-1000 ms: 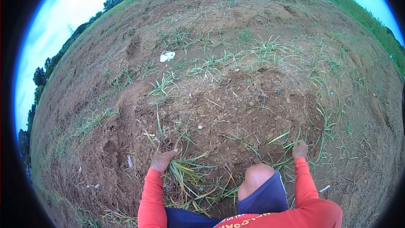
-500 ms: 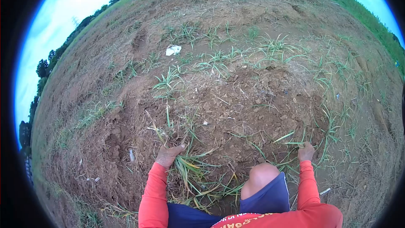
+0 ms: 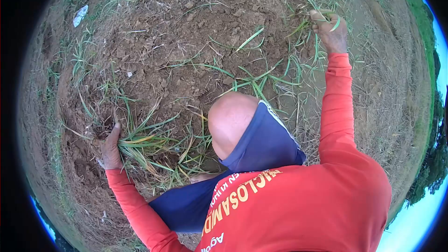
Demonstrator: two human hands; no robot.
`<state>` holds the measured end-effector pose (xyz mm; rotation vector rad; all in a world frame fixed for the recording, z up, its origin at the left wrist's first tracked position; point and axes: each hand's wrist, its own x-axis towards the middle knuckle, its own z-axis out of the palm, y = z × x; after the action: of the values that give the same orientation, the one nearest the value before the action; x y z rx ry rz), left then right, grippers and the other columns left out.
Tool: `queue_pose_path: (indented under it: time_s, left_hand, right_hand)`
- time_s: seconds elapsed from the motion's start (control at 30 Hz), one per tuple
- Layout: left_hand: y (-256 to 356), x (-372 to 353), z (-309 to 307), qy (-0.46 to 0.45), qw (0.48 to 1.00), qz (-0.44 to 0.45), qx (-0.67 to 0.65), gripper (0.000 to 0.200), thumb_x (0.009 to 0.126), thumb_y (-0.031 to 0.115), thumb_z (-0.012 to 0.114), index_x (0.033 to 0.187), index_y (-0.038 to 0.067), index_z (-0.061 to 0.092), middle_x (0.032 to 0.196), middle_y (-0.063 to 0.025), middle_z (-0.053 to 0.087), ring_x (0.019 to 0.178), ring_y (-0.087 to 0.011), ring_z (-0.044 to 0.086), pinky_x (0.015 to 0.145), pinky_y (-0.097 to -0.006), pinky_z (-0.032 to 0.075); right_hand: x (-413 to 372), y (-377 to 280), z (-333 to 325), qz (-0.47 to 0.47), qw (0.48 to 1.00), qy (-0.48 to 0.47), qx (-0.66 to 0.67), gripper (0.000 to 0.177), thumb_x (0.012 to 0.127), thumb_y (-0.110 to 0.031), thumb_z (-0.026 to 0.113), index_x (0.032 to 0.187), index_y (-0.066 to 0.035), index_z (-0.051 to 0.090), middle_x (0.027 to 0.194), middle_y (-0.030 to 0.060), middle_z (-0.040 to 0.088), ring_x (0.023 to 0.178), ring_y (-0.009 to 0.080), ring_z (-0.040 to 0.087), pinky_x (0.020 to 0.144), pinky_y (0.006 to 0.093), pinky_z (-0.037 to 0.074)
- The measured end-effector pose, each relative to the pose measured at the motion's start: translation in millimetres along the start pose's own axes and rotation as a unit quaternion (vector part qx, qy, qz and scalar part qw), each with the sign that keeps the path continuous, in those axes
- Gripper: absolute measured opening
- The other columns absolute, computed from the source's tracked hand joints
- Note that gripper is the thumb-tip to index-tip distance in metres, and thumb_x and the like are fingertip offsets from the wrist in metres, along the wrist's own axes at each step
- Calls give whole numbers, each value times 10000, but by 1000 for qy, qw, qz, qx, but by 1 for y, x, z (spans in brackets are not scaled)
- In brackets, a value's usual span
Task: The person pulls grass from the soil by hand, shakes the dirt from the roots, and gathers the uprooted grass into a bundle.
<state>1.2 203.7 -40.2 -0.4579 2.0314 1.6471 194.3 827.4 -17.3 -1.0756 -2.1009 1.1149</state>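
My left hand (image 3: 111,149) is closed around a clump of long green grass (image 3: 144,141), low over the soil. Its blades fan out to the right, a few of them yellowed. Part of the clump is hidden behind the fingers and thumb. Farther forward on the right, my right hand (image 3: 331,32) is closed on a few thin grass blades (image 3: 305,25) that still run among plants on the ground. Loose green blades (image 3: 249,39) lie on the brown soil (image 3: 186,32) between the hands.
My bare knee (image 3: 233,121) is bent up between my arms. A white scrap (image 3: 80,16) lies at the upper left, with a smaller pale bit (image 3: 129,74) on the soil. Grass tufts (image 3: 80,58) grow at the left.
My view has tilted down and turned toward the right. My right hand has reached farther forward, to the grass at the patch's right edge. The left hand still grips its clump.
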Motion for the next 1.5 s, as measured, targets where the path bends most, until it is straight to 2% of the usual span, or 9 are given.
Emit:
queue_pose_path:
  time_s: [0.17,0.27,0.53,0.77,1.03,1.2,1.33,1.4,1.5]
  left_hand:
    - [10,-1,14,-20,1000,8,18,258,967,307,733,850,84,680,768,41,576,669,-61,520,621,-236,416]
    - [13,-7,22,3,999,22,48,259,968,305,732,882,61,712,797,34,608,690,-62,545,630,-238,427]
    - [14,-12,27,1,999,33,22,228,903,247,799,857,41,712,814,-2,661,673,-96,601,616,-261,474]
    - [25,-22,83,-139,983,115,-29,455,851,59,797,1279,31,644,1120,-70,720,969,-162,693,888,-315,566]
    - [19,-30,129,-248,950,114,-150,565,817,8,810,1340,28,597,1233,-84,684,1108,-202,657,1008,-377,528]
    - [18,-18,99,-151,973,175,-7,464,876,84,784,1306,16,623,1200,-73,696,1121,-184,642,1007,-358,521]
    - [4,-3,36,-90,951,245,168,533,840,75,802,1331,9,604,1224,-89,683,1112,-205,640,1021,-367,498]
    - [36,-25,23,-33,968,205,143,512,852,88,793,1324,4,613,1232,-85,680,1110,-206,637,1039,-366,478]
    - [75,-51,14,64,968,180,163,547,866,109,785,1366,6,589,1282,-84,659,1158,-212,615,1086,-372,434]
  right_hand:
    - [45,35,27,56,937,-125,323,287,908,-239,784,1040,7,715,754,18,678,609,77,621,575,215,514]
    - [56,90,55,81,986,-137,-43,245,923,-198,770,1046,5,709,781,6,673,623,73,619,596,207,519]
    - [19,37,56,117,902,-251,332,222,942,-157,754,1093,-16,673,888,17,678,756,96,668,677,242,593]
    - [-55,-50,148,72,865,-445,219,203,935,-149,716,1078,-11,673,882,28,679,739,82,662,665,232,579]
    - [-153,-166,263,41,644,-697,312,321,834,-77,713,1147,-10,699,990,63,699,877,118,681,736,276,567]
    - [-121,-144,305,-163,575,-788,147,478,811,-74,689,1280,15,665,1016,46,707,950,116,632,892,323,523]
    - [-19,-177,308,-138,739,-660,22,439,876,-102,653,1294,33,652,1136,108,736,947,169,700,812,286,568]
    - [54,-177,335,-372,823,-419,-99,367,895,-220,604,1179,-17,719,1039,156,762,958,282,728,864,395,570]
    - [145,-179,383,-406,828,-249,-298,341,889,-216,560,1140,-72,739,1127,212,728,1059,391,698,952,463,542]
